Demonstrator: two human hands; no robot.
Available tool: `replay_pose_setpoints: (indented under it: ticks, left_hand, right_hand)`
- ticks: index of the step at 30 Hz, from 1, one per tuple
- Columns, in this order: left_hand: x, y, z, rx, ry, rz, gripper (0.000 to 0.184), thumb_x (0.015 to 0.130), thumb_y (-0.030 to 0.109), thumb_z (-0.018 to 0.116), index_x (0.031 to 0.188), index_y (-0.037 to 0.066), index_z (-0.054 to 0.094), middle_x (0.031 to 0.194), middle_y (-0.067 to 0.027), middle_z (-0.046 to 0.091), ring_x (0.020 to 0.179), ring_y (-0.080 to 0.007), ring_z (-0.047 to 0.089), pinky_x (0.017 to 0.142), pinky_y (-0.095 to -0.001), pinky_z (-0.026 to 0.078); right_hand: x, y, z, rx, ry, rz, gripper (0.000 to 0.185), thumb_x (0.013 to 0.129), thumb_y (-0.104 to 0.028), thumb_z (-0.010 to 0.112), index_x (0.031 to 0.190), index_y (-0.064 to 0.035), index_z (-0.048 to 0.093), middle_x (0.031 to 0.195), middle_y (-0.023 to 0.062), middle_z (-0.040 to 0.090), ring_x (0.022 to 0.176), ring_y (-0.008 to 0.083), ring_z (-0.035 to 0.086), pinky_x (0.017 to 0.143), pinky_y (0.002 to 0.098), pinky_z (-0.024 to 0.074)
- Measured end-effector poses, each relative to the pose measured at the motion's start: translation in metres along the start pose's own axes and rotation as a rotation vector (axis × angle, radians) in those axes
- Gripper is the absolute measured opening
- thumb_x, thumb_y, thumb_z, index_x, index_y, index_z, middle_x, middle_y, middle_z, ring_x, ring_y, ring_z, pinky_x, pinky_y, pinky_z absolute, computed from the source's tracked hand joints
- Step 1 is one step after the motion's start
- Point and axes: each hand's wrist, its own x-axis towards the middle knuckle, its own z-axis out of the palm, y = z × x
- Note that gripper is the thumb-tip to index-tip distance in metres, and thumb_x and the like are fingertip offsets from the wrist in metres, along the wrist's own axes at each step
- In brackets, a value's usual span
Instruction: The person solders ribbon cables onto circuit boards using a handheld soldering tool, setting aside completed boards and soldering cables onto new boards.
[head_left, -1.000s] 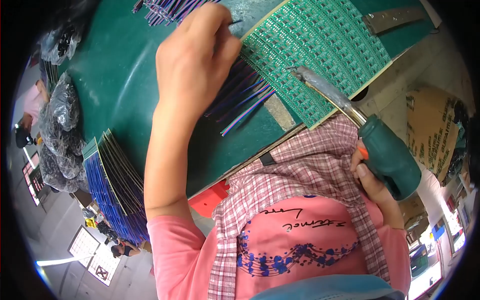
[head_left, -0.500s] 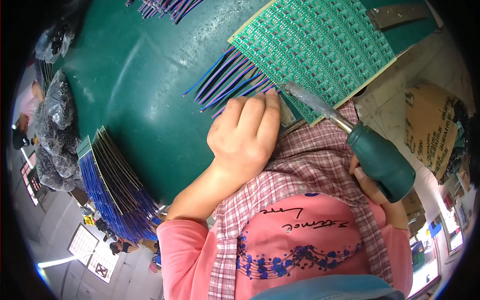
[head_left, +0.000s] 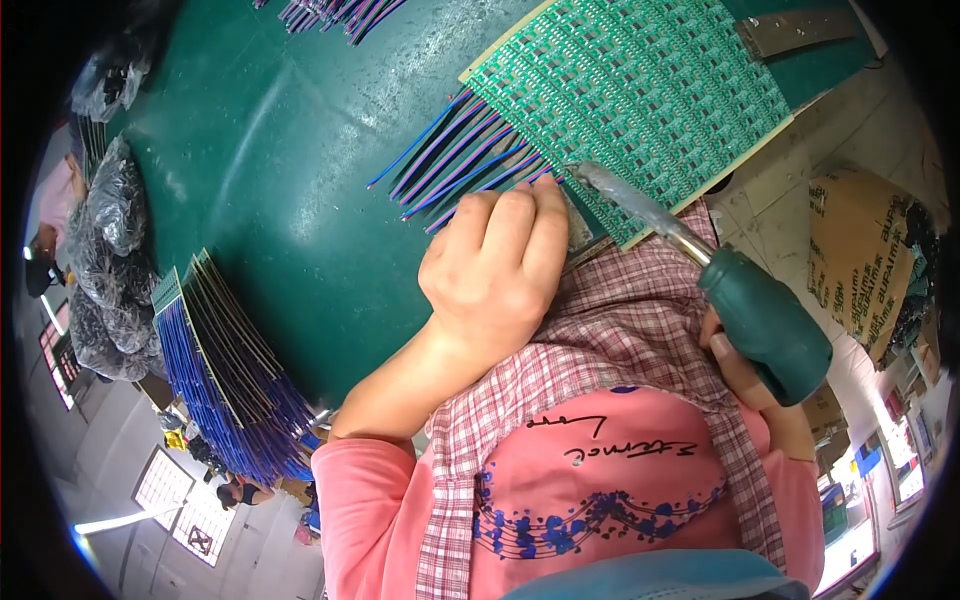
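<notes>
My left hand point(head_left: 490, 265) is closed at the lower left edge of a green circuit board panel point(head_left: 640, 95), its fingertips pinching a thin wire point(head_left: 545, 172); their far side is hidden. Several blue, pink and black wires point(head_left: 450, 160) stick out from the same edge, beside those fingers. In my right hand point(head_left: 732, 365) is a soldering iron point(head_left: 765, 325) with a green handle, which covers most of the fingers. Its crusted tip points at the board's edge, close to my left fingertips; whether it touches cannot be made out.
On the green table point(head_left: 300, 210), a wired board stack point(head_left: 235, 380) stands at the left and a wire bundle point(head_left: 340, 15) lies at the top. A metal strip point(head_left: 800, 32) lies beyond the panel. Plastic bags point(head_left: 115, 260) are at far left, a cardboard box point(head_left: 865, 260) at right.
My left hand has shifted very slightly right, and the soldering iron's tip has moved a little upward along the board's edge. Both hands keep their grip.
</notes>
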Motion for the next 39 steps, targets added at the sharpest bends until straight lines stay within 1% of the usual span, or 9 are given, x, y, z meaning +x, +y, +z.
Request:
replay_pose_setpoints:
  ticks: [6,9,16,25,30,31,34,36,39]
  left_hand:
    - [0.000,-0.001,0.000,-0.013,0.008,0.005,0.022,0.074,0.009,0.073,0.097,0.007,0.074,0.080,0.0005,0.056,0.071,-0.0138,0.059,0.054,-0.0253,0.045]
    - [0.005,0.003,-0.007,-0.081,-0.064,-0.063,0.025,0.074,0.000,0.079,0.098,0.004,0.077,0.081,-0.0048,0.065,0.067,-0.0202,0.062,0.059,-0.0313,0.051]
    - [0.005,0.003,-0.008,-0.086,-0.064,-0.064,0.025,0.074,0.000,0.079,0.098,0.004,0.077,0.081,-0.0048,0.065,0.067,-0.0202,0.062,0.059,-0.0313,0.051]
    - [0.004,0.004,-0.007,-0.053,-0.058,-0.048,0.023,0.076,0.001,0.080,0.098,0.005,0.077,0.082,-0.0044,0.065,0.068,-0.0198,0.063,0.059,-0.0311,0.052]
    - [0.004,0.004,-0.006,-0.045,-0.051,-0.046,0.023,0.076,0.001,0.080,0.098,0.005,0.077,0.081,-0.0042,0.065,0.068,-0.0196,0.063,0.059,-0.0308,0.052]
    - [0.004,0.004,-0.006,-0.046,-0.055,-0.047,0.023,0.076,0.001,0.080,0.098,0.005,0.077,0.081,-0.0042,0.065,0.068,-0.0195,0.063,0.059,-0.0307,0.052]
    - [0.003,0.004,-0.007,-0.047,-0.062,-0.050,0.023,0.076,0.001,0.080,0.098,0.005,0.077,0.081,-0.0041,0.065,0.068,-0.0194,0.063,0.059,-0.0306,0.051]
    - [0.003,0.004,-0.007,-0.046,-0.066,-0.049,0.023,0.076,0.002,0.080,0.098,0.005,0.077,0.081,-0.0041,0.065,0.068,-0.0194,0.063,0.059,-0.0305,0.052]
    - [0.004,0.004,-0.008,-0.055,-0.061,-0.049,0.023,0.076,0.001,0.079,0.098,0.004,0.076,0.081,-0.0043,0.065,0.068,-0.0195,0.063,0.059,-0.0306,0.052]
  right_hand:
    - [-0.004,0.005,-0.002,-0.108,-0.043,-0.008,0.008,0.091,-0.009,0.067,0.095,-0.0023,0.066,0.083,0.0060,0.064,0.081,0.0192,0.060,0.082,0.0335,0.0498]
    - [-0.002,0.008,-0.003,-0.162,-0.066,-0.078,0.010,0.092,-0.011,0.068,0.097,-0.0021,0.065,0.083,0.0058,0.064,0.081,0.0195,0.060,0.082,0.0343,0.0499]
    - [-0.007,0.014,0.000,-0.149,-0.028,-0.099,0.010,0.092,-0.012,0.068,0.097,-0.0036,0.066,0.083,0.0053,0.064,0.079,0.0192,0.060,0.079,0.0344,0.0502]
    - [-0.013,0.013,-0.001,-0.215,-0.044,-0.055,0.003,0.085,-0.004,0.068,0.087,-0.0044,0.066,0.083,0.0070,0.063,0.081,0.0218,0.060,0.080,0.0348,0.0500]
    - [-0.012,0.028,0.001,-0.269,0.003,-0.082,0.036,0.073,-0.022,0.082,0.107,-0.0111,0.074,0.096,0.0075,0.070,0.080,0.0263,0.069,0.067,0.0380,0.0538]
    - [-0.014,0.024,0.001,-0.164,0.023,-0.008,0.035,0.074,-0.021,0.082,0.107,-0.0113,0.073,0.095,0.0067,0.070,0.081,0.0251,0.069,0.069,0.0376,0.0539]
    - [-0.019,0.025,-0.002,-0.111,-0.033,0.007,0.029,0.078,-0.017,0.079,0.106,-0.0119,0.073,0.093,0.0043,0.072,0.085,0.0213,0.069,0.076,0.0353,0.0535]
    - [-0.021,0.025,-0.001,-0.083,-0.051,0.013,0.029,0.085,-0.023,0.076,0.109,-0.0080,0.070,0.089,0.0038,0.069,0.085,0.0186,0.065,0.079,0.0338,0.0510]
    - [-0.024,0.027,0.007,0.019,-0.006,0.079,0.046,0.097,-0.039,0.071,0.119,0.0005,0.061,0.084,0.0047,0.062,0.081,0.0157,0.056,0.080,0.0324,0.0466]
